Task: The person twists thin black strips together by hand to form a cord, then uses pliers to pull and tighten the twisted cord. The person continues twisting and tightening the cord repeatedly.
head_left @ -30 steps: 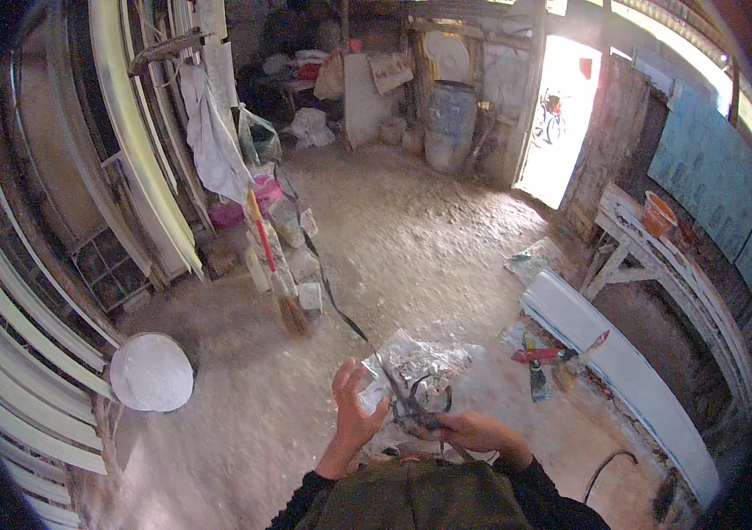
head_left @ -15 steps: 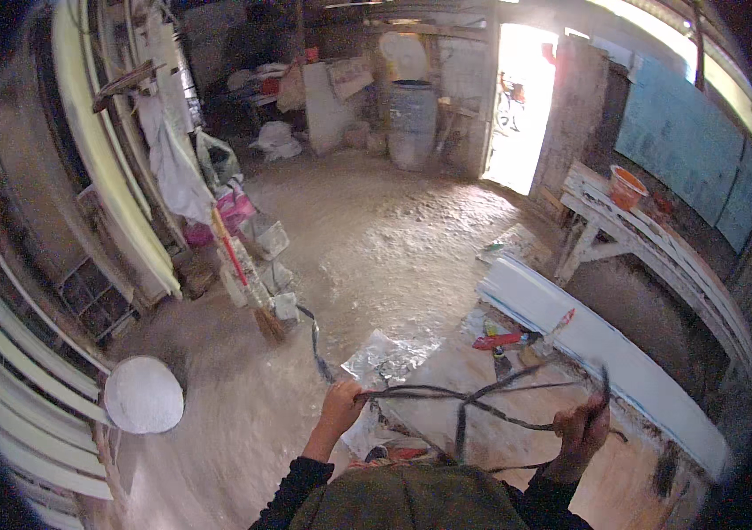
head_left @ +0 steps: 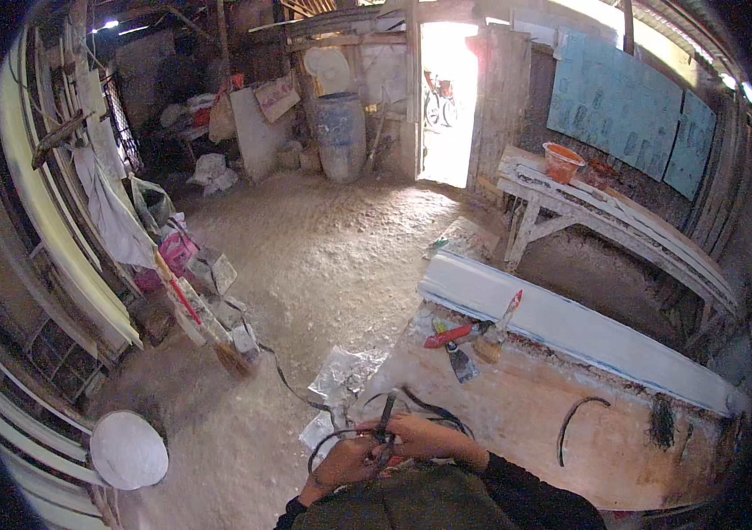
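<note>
While the L hand (head_left: 347, 464) and the R hand (head_left: 426, 438) met near 6 o'clock of the view, the fingers of both were closed on a black strip (head_left: 388, 410), whose slack curved out at approx. 9 and 2 o'clock of them; which finger pressed which part, I could not tell. In my judgement, it could have tangled, b/c the slack was loose and near the knuckles. A long black cord (head_left: 282, 371) lay at 10–11 o'clock, reaching the foil sheet (head_left: 340, 374); if it was the same piece (unclear), a strong pull could have dragged the foil sheet w/ it. At 1 o'clock, a red-handled tool (head_left: 451, 336) and a brush (head_left: 488, 349) could have been knocked, e.g. by a free end swinging wide.
</note>
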Available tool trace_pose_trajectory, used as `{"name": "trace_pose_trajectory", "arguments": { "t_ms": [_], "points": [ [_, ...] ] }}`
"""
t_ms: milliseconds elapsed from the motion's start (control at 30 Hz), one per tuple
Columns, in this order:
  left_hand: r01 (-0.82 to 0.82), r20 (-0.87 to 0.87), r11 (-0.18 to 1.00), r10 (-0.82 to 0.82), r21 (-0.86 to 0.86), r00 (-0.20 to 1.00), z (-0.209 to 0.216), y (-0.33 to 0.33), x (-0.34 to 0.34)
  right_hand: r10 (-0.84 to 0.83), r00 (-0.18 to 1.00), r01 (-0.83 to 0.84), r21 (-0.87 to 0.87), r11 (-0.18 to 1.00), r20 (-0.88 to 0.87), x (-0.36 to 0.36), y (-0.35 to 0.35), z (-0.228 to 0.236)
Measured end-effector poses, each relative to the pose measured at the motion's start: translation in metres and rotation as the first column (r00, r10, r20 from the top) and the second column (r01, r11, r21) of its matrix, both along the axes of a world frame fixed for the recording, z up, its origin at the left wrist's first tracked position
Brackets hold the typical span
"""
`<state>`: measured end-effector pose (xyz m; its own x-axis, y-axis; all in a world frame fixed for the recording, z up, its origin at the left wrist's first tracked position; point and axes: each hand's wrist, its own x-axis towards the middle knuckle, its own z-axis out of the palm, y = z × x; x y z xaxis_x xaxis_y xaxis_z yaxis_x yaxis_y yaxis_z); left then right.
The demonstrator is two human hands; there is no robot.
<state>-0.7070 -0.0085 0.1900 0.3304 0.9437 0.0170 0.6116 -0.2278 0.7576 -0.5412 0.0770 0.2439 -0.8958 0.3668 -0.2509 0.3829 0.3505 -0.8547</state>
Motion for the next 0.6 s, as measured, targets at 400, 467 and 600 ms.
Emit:
{"name": "trace_pose_trajectory", "arguments": {
  "t_ms": [400, 467, 600],
  "points": [
    [0.006, -0.103, 0.966, 0.021, 0.26, 0.994, -0.023, 0.032, -0.043, -0.502, 0.801, 0.431, -0.268, 0.862, -0.325, 0.048, 0.005, -0.019],
    [-0.108, -0.156, 0.948, 0.16, 0.298, 0.975, -0.039, 0.038, -0.066, -0.616, 0.688, 0.506, -0.355, 0.786, -0.384, 0.076, 0.005, -0.008],
    [-0.311, -0.168, 0.848, 0.413, 0.429, 0.895, -0.067, 0.044, -0.109, -0.741, 0.337, 0.593, -0.48, 0.646, -0.581, 0.134, -0.004, 0.015]
  ]
}}
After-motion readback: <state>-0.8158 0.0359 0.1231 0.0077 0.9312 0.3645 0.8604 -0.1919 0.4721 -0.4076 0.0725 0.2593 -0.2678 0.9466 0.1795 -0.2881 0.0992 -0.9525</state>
